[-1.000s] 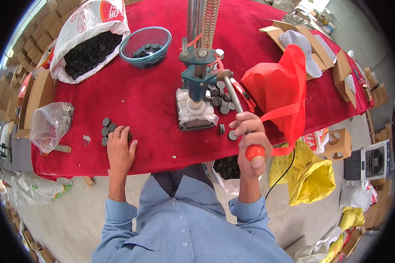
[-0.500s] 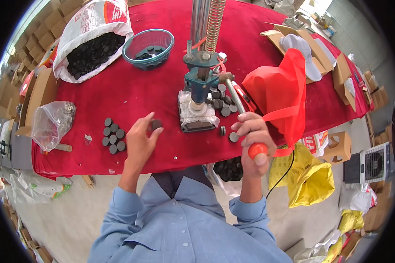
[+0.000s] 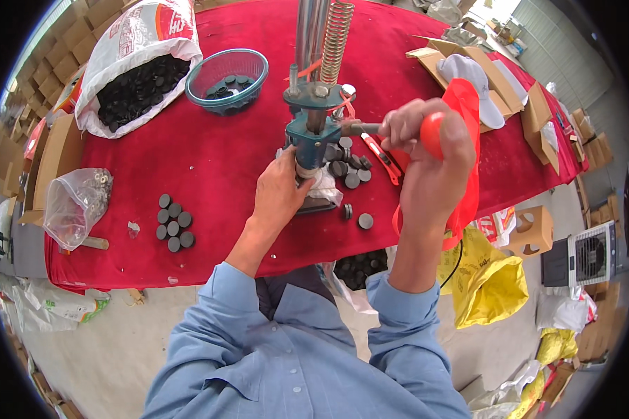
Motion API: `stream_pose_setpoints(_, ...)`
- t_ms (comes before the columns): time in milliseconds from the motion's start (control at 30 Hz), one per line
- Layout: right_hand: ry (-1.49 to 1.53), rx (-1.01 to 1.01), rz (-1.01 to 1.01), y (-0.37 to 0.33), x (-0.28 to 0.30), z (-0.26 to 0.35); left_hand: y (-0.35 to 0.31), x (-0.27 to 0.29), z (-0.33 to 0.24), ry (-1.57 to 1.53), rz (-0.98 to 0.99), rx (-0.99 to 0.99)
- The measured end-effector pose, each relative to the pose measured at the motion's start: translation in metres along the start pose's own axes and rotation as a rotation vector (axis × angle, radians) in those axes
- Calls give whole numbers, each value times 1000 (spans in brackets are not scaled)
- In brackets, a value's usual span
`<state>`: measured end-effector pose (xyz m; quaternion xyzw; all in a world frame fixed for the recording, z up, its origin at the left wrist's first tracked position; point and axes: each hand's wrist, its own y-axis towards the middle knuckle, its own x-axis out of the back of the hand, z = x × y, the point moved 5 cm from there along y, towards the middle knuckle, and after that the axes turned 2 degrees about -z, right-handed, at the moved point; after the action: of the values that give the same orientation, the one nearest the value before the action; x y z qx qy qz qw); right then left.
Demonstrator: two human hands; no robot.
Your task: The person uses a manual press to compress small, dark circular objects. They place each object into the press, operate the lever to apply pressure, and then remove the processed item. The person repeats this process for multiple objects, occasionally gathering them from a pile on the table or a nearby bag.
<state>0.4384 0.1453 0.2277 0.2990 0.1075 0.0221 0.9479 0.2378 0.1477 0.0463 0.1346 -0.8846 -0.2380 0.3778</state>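
Note:
My right hand (image 3: 433, 150) is closed round the red ball knob (image 3: 432, 134) of the lever on a green hand press (image 3: 313, 133). My left hand (image 3: 278, 192) reaches in at the foot of the press ram, its thumb and fingers curled about the spot; what they hold there, if anything, is hidden. White wrapping (image 3: 326, 187) covers part of the press base. To the left lies a small group of round black caps (image 3: 174, 223) on the red cloth. More black caps (image 3: 351, 167) lie in a loose pile right of the press.
A white sack (image 3: 136, 49) spills black caps beside a green plastic basket (image 3: 227, 80). At the left sits a clear bag (image 3: 77, 209) of small rings. A red-handled utility knife (image 3: 382, 160), a red cloth bag (image 3: 461, 105) and a grey cap (image 3: 472, 84) lie on the right.
My left hand, which held a black cap over the cloth, has moved right and forward to the press ram. My right hand has swung the lever knob up and away; the ram looks lower.

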Motion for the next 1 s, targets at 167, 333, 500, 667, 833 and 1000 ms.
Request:
stream_pose_setpoints(167,43,164,45,-56,13,-9,-8,34,1,-17,64,102)
stream_pose_setpoints(333,48,121,-160,-139,26,-48,-33,135,72,492,-174,183)
stream_pose_setpoints(500,20,192,-6,-121,26,-43,-82,188,147,860,-71,544)
stream_pose_setpoints(667,-8,190,18,-104,23,-28,-80,180,167,647,-83,443)
stream_pose_setpoints(833,-17,196,65,-61,15,-8,-55,146,137,461,-94,298)
stream_pose_setpoints(1000,-53,-13,80,3,6,3,-25,74,34,23,31,194)
